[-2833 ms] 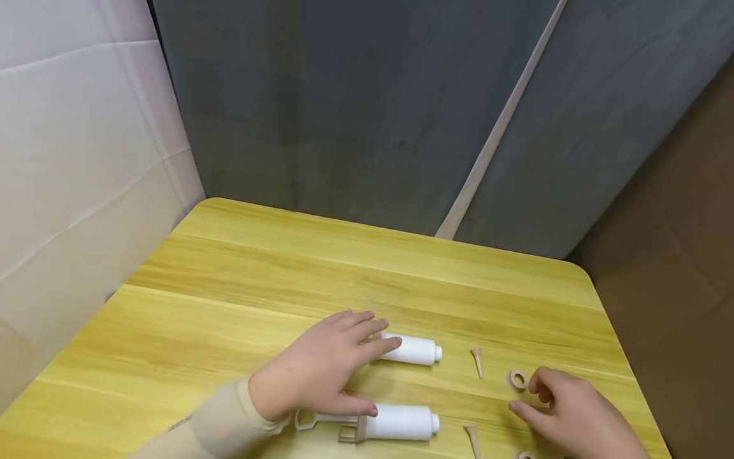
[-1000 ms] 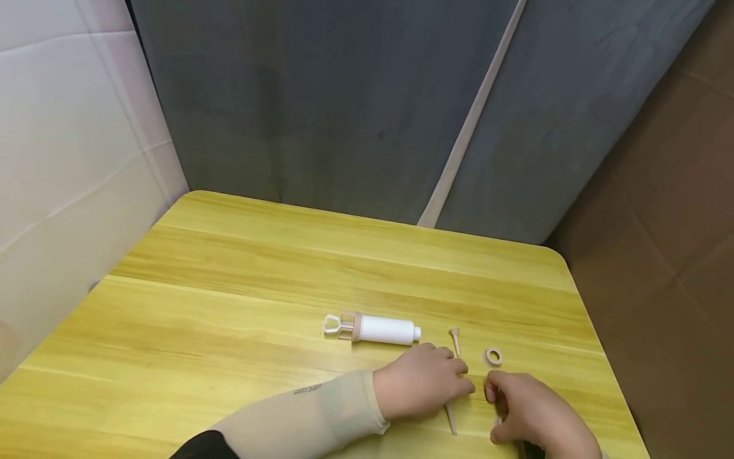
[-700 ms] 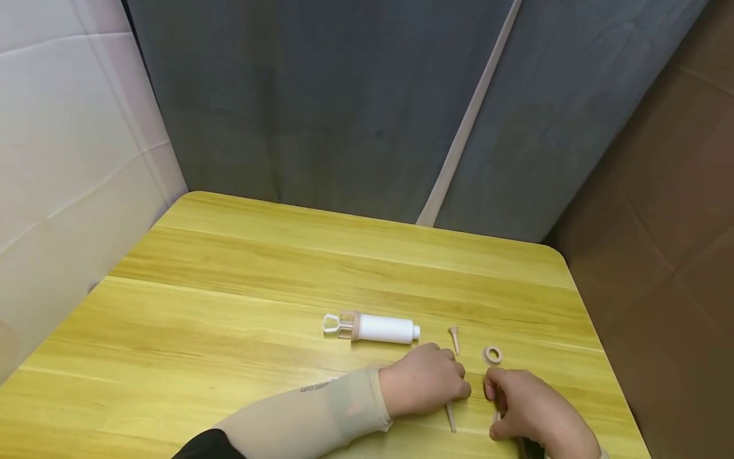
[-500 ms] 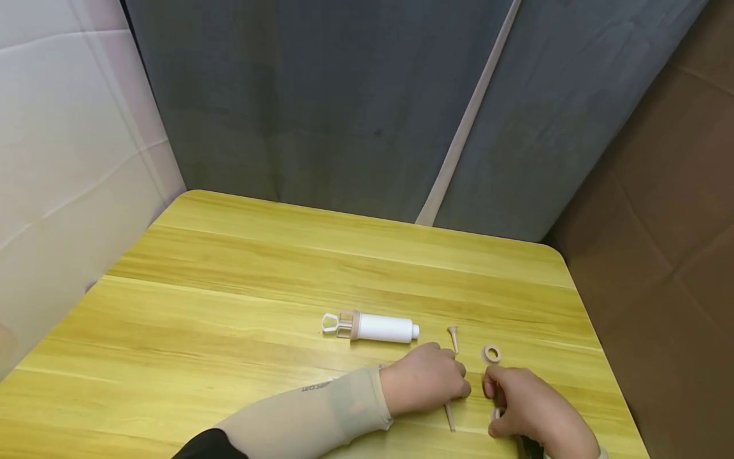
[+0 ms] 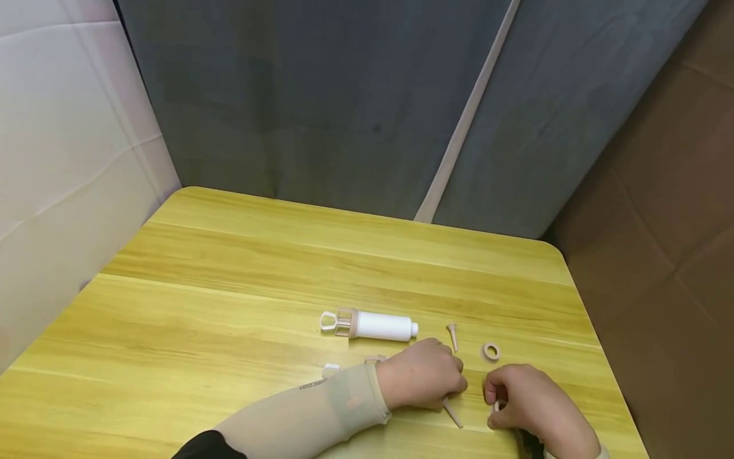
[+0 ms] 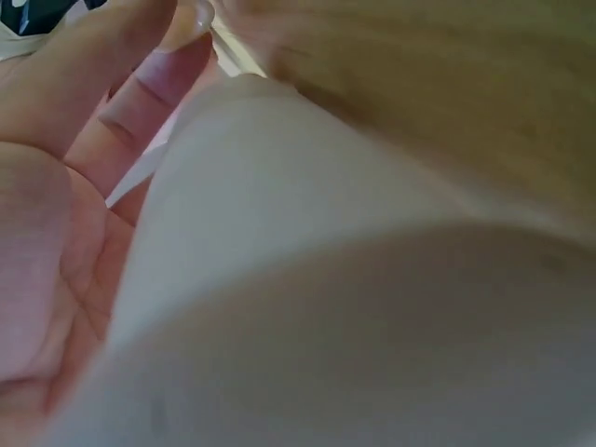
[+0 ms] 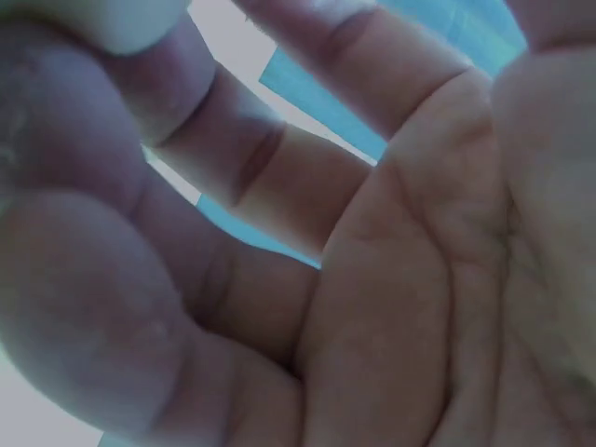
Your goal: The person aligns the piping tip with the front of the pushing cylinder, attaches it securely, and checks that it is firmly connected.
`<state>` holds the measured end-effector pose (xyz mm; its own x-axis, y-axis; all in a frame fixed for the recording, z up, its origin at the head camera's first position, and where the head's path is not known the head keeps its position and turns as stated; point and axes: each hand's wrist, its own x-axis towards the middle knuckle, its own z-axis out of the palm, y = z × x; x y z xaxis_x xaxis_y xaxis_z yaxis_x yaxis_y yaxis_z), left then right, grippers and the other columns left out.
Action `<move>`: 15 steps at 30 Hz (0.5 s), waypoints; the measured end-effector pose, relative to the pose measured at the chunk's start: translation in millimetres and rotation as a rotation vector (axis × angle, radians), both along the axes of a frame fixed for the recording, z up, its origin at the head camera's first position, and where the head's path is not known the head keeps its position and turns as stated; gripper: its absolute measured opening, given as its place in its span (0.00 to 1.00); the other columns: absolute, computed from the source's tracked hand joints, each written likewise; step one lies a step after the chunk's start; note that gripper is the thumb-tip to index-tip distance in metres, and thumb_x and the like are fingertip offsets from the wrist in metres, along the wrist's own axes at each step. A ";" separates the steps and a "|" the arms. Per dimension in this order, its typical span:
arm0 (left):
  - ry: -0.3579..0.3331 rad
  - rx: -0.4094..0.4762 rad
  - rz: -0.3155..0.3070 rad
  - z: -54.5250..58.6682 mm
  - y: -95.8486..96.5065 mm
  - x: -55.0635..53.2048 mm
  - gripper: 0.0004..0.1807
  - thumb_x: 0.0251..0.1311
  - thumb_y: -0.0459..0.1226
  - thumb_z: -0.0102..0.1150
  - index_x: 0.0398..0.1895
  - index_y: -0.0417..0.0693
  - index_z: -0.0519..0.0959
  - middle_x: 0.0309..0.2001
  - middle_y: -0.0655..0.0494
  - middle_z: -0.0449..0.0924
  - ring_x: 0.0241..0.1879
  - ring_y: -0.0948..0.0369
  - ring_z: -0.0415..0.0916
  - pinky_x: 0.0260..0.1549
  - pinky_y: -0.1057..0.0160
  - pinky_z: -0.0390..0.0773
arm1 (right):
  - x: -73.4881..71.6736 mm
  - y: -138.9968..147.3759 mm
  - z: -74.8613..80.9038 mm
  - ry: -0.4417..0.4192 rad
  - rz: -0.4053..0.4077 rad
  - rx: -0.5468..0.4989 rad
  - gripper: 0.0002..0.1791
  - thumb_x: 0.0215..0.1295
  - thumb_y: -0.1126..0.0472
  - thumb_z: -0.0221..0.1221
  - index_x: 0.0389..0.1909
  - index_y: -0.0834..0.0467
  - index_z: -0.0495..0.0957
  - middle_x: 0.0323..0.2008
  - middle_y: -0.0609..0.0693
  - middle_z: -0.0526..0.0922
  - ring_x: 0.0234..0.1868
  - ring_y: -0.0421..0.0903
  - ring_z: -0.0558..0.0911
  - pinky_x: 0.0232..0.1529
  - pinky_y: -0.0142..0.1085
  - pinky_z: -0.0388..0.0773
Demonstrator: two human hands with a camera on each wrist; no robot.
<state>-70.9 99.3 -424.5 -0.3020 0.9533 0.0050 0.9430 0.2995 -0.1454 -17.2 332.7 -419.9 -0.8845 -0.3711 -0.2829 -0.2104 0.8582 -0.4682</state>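
In the head view my left hand (image 5: 427, 375) pinches the head end of a beige golf-tee-shaped peg (image 5: 453, 414), whose thin shaft slants out below the fingers. Under that forearm lies a second syringe-like piece, mostly hidden; only its white loop handle (image 5: 331, 370) and beige bracket (image 5: 375, 359) show. My right hand (image 5: 533, 405) holds a small beige ring (image 5: 499, 406) between thumb and fingers, partly covered. In the right wrist view a pale rounded edge (image 7: 121, 19) sits at the fingertips. A large blurred pale shape (image 6: 279, 214) fills much of the left wrist view.
Beyond the hands lies a white syringe-like cylinder (image 5: 384, 326) with a beige collar and loop handle. To its right are another beige peg (image 5: 453, 336) and a beige ring (image 5: 491, 351). Fabric walls surround the yellow wooden table (image 5: 258, 255).
My left hand has moved from above the cylinders to the peg, which has just swung its lower end rightward. My right hand has moved from beside the far ring to the nearer ring.
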 end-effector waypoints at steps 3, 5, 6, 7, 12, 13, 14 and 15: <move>-0.027 -0.002 -0.014 0.9 -1.1 -1.5 0.12 0.52 0.52 0.80 0.25 0.73 0.81 0.29 0.77 0.74 0.32 0.71 0.71 0.41 0.67 0.71 | -0.9 0.3 -0.9 0.011 0.023 -0.005 0.21 0.41 0.65 0.81 0.24 0.44 0.77 0.21 0.32 0.72 0.23 0.32 0.69 0.26 0.33 0.68; -0.045 0.001 -0.022 1.3 -1.0 -3.2 0.12 0.53 0.51 0.79 0.26 0.72 0.81 0.29 0.77 0.75 0.33 0.71 0.71 0.45 0.66 0.72 | -1.2 0.7 -1.9 0.040 0.045 -0.010 0.20 0.42 0.64 0.81 0.23 0.43 0.78 0.21 0.32 0.72 0.24 0.31 0.69 0.26 0.33 0.69; -0.055 0.004 -0.026 1.3 -1.0 -4.2 0.11 0.55 0.51 0.78 0.26 0.72 0.81 0.29 0.77 0.75 0.33 0.71 0.71 0.46 0.66 0.72 | -1.4 0.9 -2.7 0.056 0.054 -0.012 0.20 0.43 0.64 0.81 0.22 0.43 0.78 0.22 0.32 0.72 0.25 0.31 0.69 0.27 0.33 0.69; -0.067 0.010 -0.031 1.5 -1.2 -5.0 0.10 0.56 0.50 0.77 0.27 0.72 0.81 0.28 0.77 0.75 0.33 0.71 0.71 0.47 0.66 0.72 | -2.0 1.1 -3.4 0.067 0.063 -0.019 0.20 0.44 0.65 0.81 0.23 0.43 0.79 0.22 0.32 0.72 0.25 0.31 0.69 0.27 0.33 0.69; -0.124 0.054 -0.074 4.7 -3.4 -9.8 0.07 0.63 0.46 0.73 0.31 0.68 0.83 0.27 0.75 0.77 0.32 0.71 0.73 0.45 0.68 0.73 | -3.6 3.6 -6.3 0.110 0.084 -0.049 0.18 0.47 0.67 0.79 0.25 0.44 0.82 0.26 0.33 0.74 0.28 0.31 0.70 0.28 0.32 0.72; -0.132 0.065 -0.083 6.0 -4.2 -10.5 0.06 0.64 0.46 0.73 0.32 0.68 0.83 0.27 0.75 0.77 0.32 0.72 0.73 0.44 0.68 0.73 | -3.6 4.8 -6.6 0.121 0.089 -0.057 0.17 0.47 0.69 0.78 0.25 0.44 0.83 0.26 0.33 0.74 0.28 0.31 0.70 0.29 0.32 0.72; -0.134 0.074 -0.091 7.6 -5.2 -11.1 0.05 0.64 0.46 0.73 0.33 0.68 0.84 0.28 0.76 0.78 0.32 0.72 0.73 0.43 0.69 0.73 | -3.4 6.1 -6.9 0.130 0.093 -0.064 0.18 0.46 0.71 0.77 0.26 0.44 0.84 0.27 0.33 0.75 0.28 0.31 0.71 0.29 0.32 0.73; -0.133 0.087 -0.099 9.4 -6.2 -11.8 0.05 0.63 0.46 0.73 0.34 0.68 0.84 0.28 0.76 0.78 0.31 0.73 0.73 0.42 0.69 0.73 | -3.3 7.8 -7.1 0.140 0.098 -0.071 0.19 0.45 0.73 0.76 0.27 0.45 0.84 0.27 0.33 0.75 0.28 0.31 0.71 0.29 0.32 0.73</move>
<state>-82.7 93.1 -415.1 -0.2105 0.9760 0.0554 0.9776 0.2106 0.0048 -20.6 340.5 -427.0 -0.8721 -0.4717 -0.1300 -0.3583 0.7966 -0.4869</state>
